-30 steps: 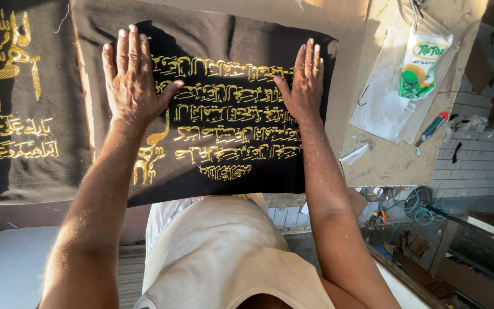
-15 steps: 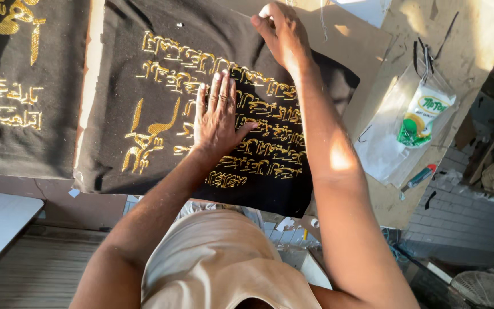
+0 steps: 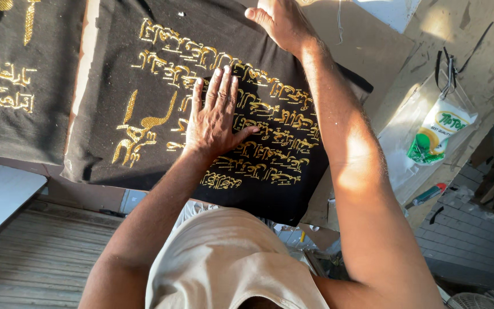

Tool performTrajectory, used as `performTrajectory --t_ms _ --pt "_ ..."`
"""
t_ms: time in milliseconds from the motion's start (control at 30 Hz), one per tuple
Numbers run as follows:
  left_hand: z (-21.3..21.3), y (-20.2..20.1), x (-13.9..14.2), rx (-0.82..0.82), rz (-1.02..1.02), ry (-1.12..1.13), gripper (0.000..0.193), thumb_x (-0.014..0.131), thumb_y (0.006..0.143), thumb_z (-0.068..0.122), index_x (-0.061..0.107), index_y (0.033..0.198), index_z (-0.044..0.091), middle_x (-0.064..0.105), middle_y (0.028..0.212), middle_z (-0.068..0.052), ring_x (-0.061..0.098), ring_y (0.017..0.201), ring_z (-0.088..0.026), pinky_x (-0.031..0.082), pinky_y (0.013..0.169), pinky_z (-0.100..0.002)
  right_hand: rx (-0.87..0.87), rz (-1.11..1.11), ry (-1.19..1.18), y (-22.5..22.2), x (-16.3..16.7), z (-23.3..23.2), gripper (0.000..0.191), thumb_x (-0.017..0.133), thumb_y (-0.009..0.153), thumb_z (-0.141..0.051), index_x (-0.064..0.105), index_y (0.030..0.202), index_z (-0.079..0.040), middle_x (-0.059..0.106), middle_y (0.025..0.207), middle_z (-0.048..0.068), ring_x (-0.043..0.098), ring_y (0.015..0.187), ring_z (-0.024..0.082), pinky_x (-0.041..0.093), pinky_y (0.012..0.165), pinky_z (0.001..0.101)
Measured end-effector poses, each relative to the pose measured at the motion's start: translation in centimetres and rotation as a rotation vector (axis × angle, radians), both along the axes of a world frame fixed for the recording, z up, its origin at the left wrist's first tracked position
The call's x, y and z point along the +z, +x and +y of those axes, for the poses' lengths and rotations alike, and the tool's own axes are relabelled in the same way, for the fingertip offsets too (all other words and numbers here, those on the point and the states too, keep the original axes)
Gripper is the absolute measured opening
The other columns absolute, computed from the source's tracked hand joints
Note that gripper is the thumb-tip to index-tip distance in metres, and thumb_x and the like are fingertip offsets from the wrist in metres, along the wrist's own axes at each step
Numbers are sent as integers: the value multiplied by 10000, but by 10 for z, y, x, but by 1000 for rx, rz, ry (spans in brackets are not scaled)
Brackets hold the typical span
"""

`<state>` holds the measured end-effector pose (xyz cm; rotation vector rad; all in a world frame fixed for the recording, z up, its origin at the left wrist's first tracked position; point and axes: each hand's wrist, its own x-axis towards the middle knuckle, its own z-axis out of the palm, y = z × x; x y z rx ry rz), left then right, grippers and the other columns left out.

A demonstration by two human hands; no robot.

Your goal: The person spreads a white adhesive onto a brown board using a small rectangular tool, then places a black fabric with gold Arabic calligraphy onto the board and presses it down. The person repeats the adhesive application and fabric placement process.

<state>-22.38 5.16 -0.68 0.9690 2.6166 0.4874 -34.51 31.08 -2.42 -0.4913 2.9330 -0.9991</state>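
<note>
The table (image 3: pixel 475 40), pale and scuffed, fills the upper frame and runs off at 3 o'clock. On it lies the black cloth (image 3: pixel 144 74), the biggest thing in view, spread flat with its lower corner hanging over the table edge toward 6 o'clock. Rows of gold lettering (image 3: pixel 270 123) cross its middle, with a larger gold figure at about 9 o'clock of the rows. A second cloth (image 3: pixel 18 114), also black with gold script, lies just beside it at 9 o'clock, the two parted by a thin strip of bare board.

The person's pale shirt (image 3: pixel 224 257) fills the bottom centre, at 6 o'clock of the cloth.

The left hand (image 3: pixel 215 114) lies palm down on the middle of the black cloth, fingers straight and spread, thumb out toward 3 o'clock, gripping nothing, pressing flat on the lettering. The right hand (image 3: pixel 284 23) rests on the cloth's top edge at 12 o'clock, well apart from the left; its fingers run past the frame's edge, so I cannot tell whether they are curled or flat.

At 3 o'clock of the cloth, on the table, sits a clear bag (image 3: pixel 441 134) with a green and white packet inside. Below it, near 4 o'clock, lies a small pen (image 3: pixel 427 195) with a red tip.
</note>
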Motion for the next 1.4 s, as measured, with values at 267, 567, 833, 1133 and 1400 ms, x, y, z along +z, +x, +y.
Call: performTrajectory --t_ms 267,567,833,1133,1400 --pt "10 -3 3 -24 31 -54 1169 432 869 878 278 1597 -23 167 1691 -198 121 1576 -318 93 1254 -590 -48 -141 -62 0 0 6 485 783 1057 -336 630 731 -11 586 606 77 580 557 191 472 561 401" --pt "33 -11 3 -106 -62 -148 1199 407 849 890 198 1615 -8 127 1670 -234 151 1544 -362 124 1228 -586 -61 -122 0 0 -4 8 536 810 1031 -340 621 637 -28 586 540 45 525 487 140 444 504 387" --pt "30 -69 -17 -277 153 0 1182 304 873 932 269 1605 5 217 1685 -175 231 1555 -307 206 1263 -489 -12 32 -40 -1 -6 9 475 853 1012 -313 640 689 -37 575 565 76 511 476 164 447 514 364" --pt "-93 -196 10 156 130 -87 1055 306 1035 848 185 1697 36 207 1762 -201 134 1638 -368 106 1321 -619 -66 -46 -38 -3 1 8 548 862 993 -337 577 622 -51 546 516 47 484 457 149 421 487 366" --pt "3 -123 9 53 87 47 1099 411 1040 855 120 1667 1 107 1733 -282 65 1622 -442 41 1331 -608 -85 -25 7 0 9 10 460 856 980 -360 670 682 -63 589 538 61 540 449 189 453 489 384"
